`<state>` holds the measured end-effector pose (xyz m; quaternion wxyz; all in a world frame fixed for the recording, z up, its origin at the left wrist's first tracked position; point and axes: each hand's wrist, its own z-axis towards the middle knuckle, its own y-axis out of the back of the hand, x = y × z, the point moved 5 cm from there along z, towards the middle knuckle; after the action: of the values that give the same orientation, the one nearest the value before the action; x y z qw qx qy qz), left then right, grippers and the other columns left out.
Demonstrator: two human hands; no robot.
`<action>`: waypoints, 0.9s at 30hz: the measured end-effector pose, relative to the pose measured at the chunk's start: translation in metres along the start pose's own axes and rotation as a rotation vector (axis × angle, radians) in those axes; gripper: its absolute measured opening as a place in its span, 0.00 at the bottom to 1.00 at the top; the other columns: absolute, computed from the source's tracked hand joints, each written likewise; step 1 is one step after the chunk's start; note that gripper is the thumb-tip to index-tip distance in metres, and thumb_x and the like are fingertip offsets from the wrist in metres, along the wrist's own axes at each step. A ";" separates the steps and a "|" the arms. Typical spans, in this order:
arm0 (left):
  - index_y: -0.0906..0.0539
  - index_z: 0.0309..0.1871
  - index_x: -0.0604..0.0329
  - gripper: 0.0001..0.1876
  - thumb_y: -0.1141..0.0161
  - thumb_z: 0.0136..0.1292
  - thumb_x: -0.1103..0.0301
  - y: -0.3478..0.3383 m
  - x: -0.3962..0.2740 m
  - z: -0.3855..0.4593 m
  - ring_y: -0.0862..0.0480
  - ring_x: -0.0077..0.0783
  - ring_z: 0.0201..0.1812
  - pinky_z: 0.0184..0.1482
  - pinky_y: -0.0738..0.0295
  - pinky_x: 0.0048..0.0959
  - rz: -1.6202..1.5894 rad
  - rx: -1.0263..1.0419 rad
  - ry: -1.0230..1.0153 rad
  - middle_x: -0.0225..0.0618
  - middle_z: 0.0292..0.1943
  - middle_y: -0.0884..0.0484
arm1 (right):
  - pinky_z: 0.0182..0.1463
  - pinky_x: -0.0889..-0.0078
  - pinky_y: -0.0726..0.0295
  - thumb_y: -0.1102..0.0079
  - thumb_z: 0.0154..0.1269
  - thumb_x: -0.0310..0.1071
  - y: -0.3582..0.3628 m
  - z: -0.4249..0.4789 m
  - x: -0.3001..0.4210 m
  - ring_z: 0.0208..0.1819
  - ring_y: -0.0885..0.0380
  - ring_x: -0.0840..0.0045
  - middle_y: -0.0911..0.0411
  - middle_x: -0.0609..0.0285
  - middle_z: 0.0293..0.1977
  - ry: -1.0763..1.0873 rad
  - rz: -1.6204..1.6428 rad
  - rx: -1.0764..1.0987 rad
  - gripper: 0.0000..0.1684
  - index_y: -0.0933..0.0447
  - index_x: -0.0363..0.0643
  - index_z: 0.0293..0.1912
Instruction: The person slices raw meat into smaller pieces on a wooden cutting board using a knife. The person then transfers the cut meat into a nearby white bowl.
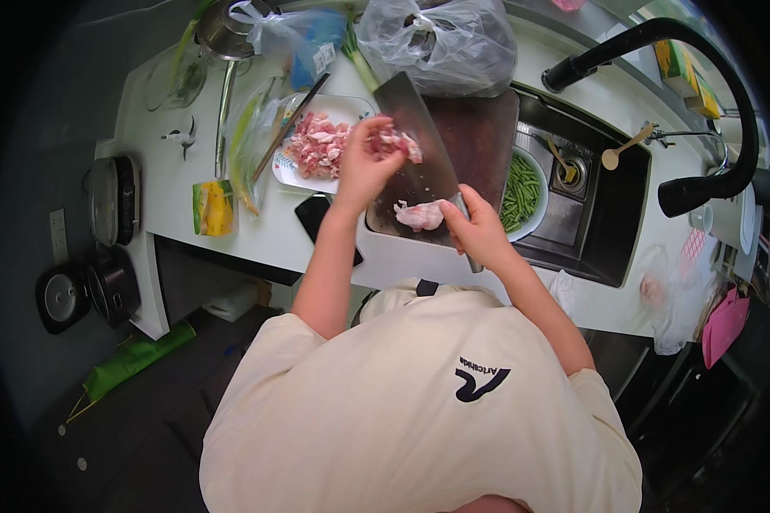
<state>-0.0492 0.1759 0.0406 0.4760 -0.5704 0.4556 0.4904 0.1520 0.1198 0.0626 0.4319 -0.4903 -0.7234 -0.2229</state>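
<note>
My right hand (481, 227) grips the handle of a cleaver (420, 134), whose broad blade points up and left over a dark cutting board (478, 141). At the blade, my left hand (372, 157) pinches bits of raw meat (398, 142). A larger piece of raw meat (418, 216) lies near the board's front edge, just left of my right hand. Left of the board, a patterned white plate (290, 173) holds a pile of chopped raw meat (319, 144). A pair of dark chopsticks (289, 128) rests across the plate's left side.
A bowl of cut green beans (521, 195) stands in the black sink (606, 250), beneath a black faucet (667, 29). Plastic bags (439, 48) and a spring onion (359, 61) lie behind the board. A phone (321, 221), a yellow packet (214, 208) and a steel pan (221, 32) are to the left.
</note>
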 end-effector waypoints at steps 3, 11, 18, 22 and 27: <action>0.25 0.57 0.60 0.24 0.35 0.57 0.83 0.060 -0.012 0.008 0.19 0.26 0.45 0.48 0.20 0.26 0.034 -0.189 -0.039 0.38 0.50 0.24 | 0.21 0.77 0.30 0.44 0.72 0.39 -0.022 0.009 0.022 0.18 0.29 0.86 0.24 0.65 0.24 0.020 -0.046 0.026 0.16 0.27 0.42 0.53; 0.24 0.63 0.59 0.29 0.34 0.54 0.76 0.112 -0.015 0.018 0.18 0.46 0.51 0.56 0.23 0.35 1.025 -0.093 0.038 0.49 0.54 0.21 | 0.16 0.79 0.37 0.46 0.74 0.39 -0.014 0.007 0.007 0.14 0.39 0.87 0.35 0.70 0.17 -0.058 -0.004 -0.049 0.09 0.32 0.44 0.42; 0.19 0.58 0.60 0.23 0.33 0.56 0.71 0.101 -0.027 0.019 0.19 0.48 0.54 0.60 0.27 0.39 1.247 -0.169 0.022 0.45 0.53 0.18 | 0.16 0.79 0.36 0.46 0.75 0.40 0.012 -0.008 -0.008 0.14 0.37 0.86 0.36 0.70 0.18 -0.043 0.161 -0.157 0.10 0.33 0.46 0.41; 0.16 0.52 0.58 0.19 0.34 0.55 0.71 0.108 -0.020 0.016 0.23 0.48 0.57 0.63 0.32 0.41 1.257 -0.143 -0.076 0.46 0.54 0.19 | 0.16 0.79 0.36 0.47 0.74 0.39 0.028 -0.016 -0.019 0.14 0.37 0.86 0.36 0.70 0.18 -0.071 0.082 -0.192 0.09 0.32 0.45 0.43; 0.18 0.54 0.59 0.22 0.34 0.53 0.74 0.069 -0.023 -0.011 0.30 0.54 0.62 0.65 0.35 0.45 1.264 -0.180 -0.353 0.50 0.61 0.29 | 0.16 0.78 0.36 0.47 0.74 0.39 0.036 -0.022 -0.036 0.12 0.36 0.87 0.34 0.71 0.15 -0.089 0.017 -0.206 0.10 0.29 0.42 0.45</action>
<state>-0.1181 0.1570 0.0578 0.1146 -0.1420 0.5750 0.7975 0.1986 0.0998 0.0401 0.3487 -0.5475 -0.7111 -0.2703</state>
